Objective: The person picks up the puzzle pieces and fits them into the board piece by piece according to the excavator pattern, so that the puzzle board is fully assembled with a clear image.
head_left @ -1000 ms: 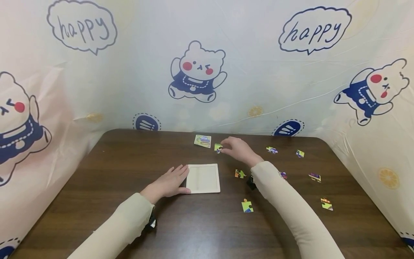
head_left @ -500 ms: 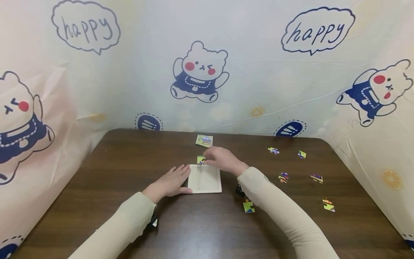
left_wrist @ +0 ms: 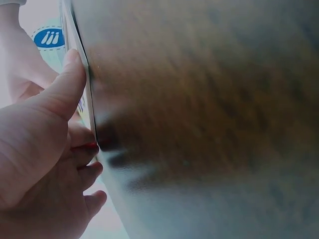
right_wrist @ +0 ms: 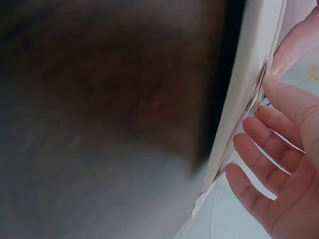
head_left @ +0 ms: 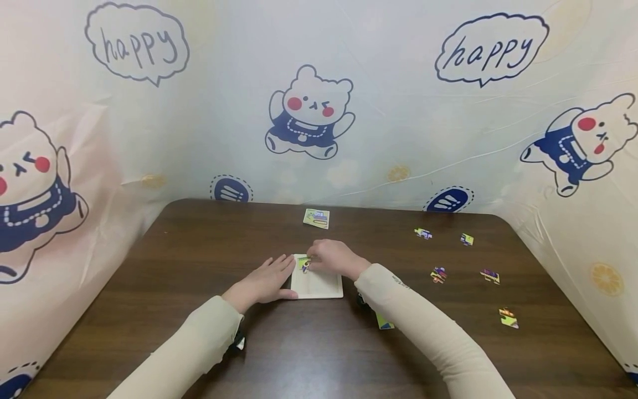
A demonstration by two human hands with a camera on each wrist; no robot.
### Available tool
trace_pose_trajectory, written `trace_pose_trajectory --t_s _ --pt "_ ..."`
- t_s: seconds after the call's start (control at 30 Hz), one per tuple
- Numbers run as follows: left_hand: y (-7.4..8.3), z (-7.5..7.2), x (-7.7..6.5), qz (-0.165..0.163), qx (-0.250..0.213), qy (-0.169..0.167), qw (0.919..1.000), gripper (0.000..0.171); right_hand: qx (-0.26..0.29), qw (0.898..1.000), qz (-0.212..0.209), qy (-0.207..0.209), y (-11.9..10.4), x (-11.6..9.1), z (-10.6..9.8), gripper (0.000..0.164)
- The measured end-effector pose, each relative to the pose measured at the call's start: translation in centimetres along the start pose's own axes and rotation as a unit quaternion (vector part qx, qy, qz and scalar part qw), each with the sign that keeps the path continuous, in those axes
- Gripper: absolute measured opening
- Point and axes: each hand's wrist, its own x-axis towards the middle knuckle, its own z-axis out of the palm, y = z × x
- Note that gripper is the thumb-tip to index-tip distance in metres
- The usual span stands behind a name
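A white square puzzle tray [head_left: 321, 286] with a raised rim lies on the table in front of me. My left hand [head_left: 261, 282] rests along its left side, fingers stretched out, thumb at the lower left corner; the left wrist view shows that thumb [left_wrist: 70, 89] at the tray's edge. Over the tray's upper left corner, my right hand [head_left: 336, 258] pinches a yellow-green jigsaw piece [head_left: 303, 264] between thumb and fingertips. In the right wrist view the right hand's [right_wrist: 279, 154] other fingers are spread, and the tray's side [right_wrist: 237, 94] runs next to them.
Several jigsaw pieces lie scattered at the right, among them a purple one [head_left: 490, 276] and an orange-and-green one [head_left: 508, 318]. Another green piece [head_left: 384, 321] is partly covered by the right sleeve. A small picture card [head_left: 316, 218] lies behind the tray. A printed curtain [head_left: 379, 127] surrounds the table [head_left: 224, 233].
My right hand has brought the jigsaw piece from beside the picture card, leftward and nearer, onto the tray's upper left corner. The left hand has stayed at the tray's side.
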Motion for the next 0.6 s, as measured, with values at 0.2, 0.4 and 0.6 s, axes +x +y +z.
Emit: trace_pose_trajectory --t_s 0.2,0.4,0.6 --pt "-0.07 0.08 0.10 0.001 0.003 0.000 1.0000 0.080 -0.016 1.000 -0.004 0.009 0.04 0.21 0.26 0.025" --pt "-0.09 0.10 0.15 -0.001 0.004 -0.001 1.0000 0.080 -0.033 0.999 -0.008 0.014 -0.10 0.27 0.25 0.025" --pt "-0.10 0.21 0.21 -0.001 0.009 -0.001 1.0000 0.080 -0.043 0.999 -0.008 0.016 -0.41 0.26 0.16 0.025"
